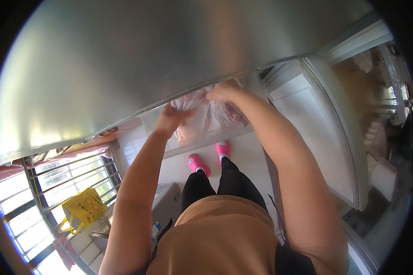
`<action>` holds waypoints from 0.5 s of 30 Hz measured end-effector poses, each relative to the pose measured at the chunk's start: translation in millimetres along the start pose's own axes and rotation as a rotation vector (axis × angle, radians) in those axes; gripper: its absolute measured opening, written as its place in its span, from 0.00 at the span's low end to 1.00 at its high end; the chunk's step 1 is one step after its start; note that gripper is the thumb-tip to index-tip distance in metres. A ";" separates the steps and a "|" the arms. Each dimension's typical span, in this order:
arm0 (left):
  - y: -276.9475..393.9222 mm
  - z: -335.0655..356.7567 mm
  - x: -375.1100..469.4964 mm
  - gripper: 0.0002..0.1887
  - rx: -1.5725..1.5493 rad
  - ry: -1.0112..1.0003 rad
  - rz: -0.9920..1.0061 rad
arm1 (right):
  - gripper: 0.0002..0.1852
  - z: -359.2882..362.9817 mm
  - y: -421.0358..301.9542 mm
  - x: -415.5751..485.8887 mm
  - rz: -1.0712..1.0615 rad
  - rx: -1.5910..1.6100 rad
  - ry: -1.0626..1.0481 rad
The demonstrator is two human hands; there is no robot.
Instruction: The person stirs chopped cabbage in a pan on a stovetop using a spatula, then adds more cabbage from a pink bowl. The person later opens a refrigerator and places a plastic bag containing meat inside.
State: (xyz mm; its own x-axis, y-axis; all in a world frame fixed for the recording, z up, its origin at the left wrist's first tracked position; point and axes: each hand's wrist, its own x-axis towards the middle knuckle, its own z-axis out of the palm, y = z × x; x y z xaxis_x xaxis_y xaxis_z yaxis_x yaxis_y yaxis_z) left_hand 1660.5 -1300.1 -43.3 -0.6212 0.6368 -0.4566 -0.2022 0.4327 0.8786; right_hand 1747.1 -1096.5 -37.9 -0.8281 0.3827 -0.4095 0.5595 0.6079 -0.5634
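Below the large metallic panel of what looks like a refrigerator, a translucent drawer is pulled out, with clear plastic bags of pinkish contents in it. My left hand is at the drawer's left side, thumb and fingers apart, beside the bags; whether it touches them is unclear. My right hand reaches in at the back and is shut on a plastic bag. The panel's edge hides part of the fingers and the rear of the drawer.
An open white door stands to the right. A grey bin-like container is by my left leg. At left are a barred window and a yellow bag. My feet in pink slippers stand on the tiled floor just before the drawer.
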 end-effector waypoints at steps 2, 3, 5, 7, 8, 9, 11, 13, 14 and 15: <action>7.0 3.6 0.3 0.35 -0.007 -0.002 0.025 | 0.39 -3.5 -1.9 4.9 0.026 -0.001 -0.098; 11.1 5.6 1.4 0.36 -0.019 -0.015 0.055 | 0.39 -1.3 -4.4 4.5 0.010 0.005 -0.096; 21.2 10.8 7.6 0.36 0.159 -0.022 0.148 | 0.39 4.4 -9.0 -0.5 -0.003 -0.028 -0.004; 32.2 15.5 15.1 0.35 0.543 0.006 0.334 | 0.40 10.4 -12.0 -9.4 -0.016 -0.006 0.064; 36.3 15.8 16.2 0.35 0.624 0.015 0.312 | 0.40 12.6 -12.8 -14.2 -0.045 -0.010 0.053; 39.7 15.5 18.0 0.35 0.705 0.033 0.370 | 0.40 12.0 -12.1 -17.8 -0.081 -0.020 0.075; 47.9 8.3 30.0 0.35 0.587 -0.080 0.356 | 0.37 5.9 -8.9 -23.0 -0.130 0.053 0.021; 49.6 -4.1 43.8 0.36 0.722 -0.144 0.471 | 0.36 -6.0 -2.7 -25.2 -0.151 0.142 -0.064; 43.1 -7.6 47.6 0.34 0.722 -0.135 0.413 | 0.35 -12.6 0.6 -25.8 -0.151 0.194 -0.138; 37.7 -13.5 54.2 0.34 0.691 -0.110 0.368 | 0.35 -19.8 3.5 -25.5 -0.155 0.248 -0.209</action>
State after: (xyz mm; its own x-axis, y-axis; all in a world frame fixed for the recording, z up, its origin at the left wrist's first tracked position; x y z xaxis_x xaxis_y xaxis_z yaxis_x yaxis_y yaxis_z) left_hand 1609.0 -1257.8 -33.0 -0.4708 0.8602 -0.1962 0.5405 0.4570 0.7064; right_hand 1769.5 -1090.4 -15.2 -0.8935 0.1332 -0.4288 0.4400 0.4503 -0.7769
